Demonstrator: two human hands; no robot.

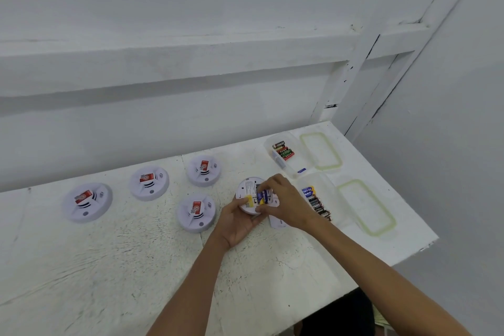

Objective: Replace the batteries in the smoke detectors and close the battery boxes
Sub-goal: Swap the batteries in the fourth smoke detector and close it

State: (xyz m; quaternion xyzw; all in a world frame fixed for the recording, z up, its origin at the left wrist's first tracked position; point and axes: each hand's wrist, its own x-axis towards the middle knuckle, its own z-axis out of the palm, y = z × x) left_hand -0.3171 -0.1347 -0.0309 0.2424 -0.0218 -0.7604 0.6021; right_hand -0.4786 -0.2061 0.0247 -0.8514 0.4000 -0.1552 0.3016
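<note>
Resting on a white table (136, 267) are four smoke detectors (148, 183). Right of them, the left hand (237, 222) curls around an overturned smoke detector (246, 188), and the right hand (286, 204) pinches a blue battery (263, 196) at its open compartment. Farther right, two clear tubs (289, 169) hold batteries.

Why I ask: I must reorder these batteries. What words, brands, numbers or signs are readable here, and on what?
None reads clearly.
Red labels on four white round smoke detectors: blurred.
Printed sticker on the held white round detector: too small.
Blue-and-yellow battery in the right hand grip: lettering blurred.
Cylindrical batteries in the far clear plastic box: blurred.
Cylindrical batteries in the near clear plastic box: blurred.
</note>
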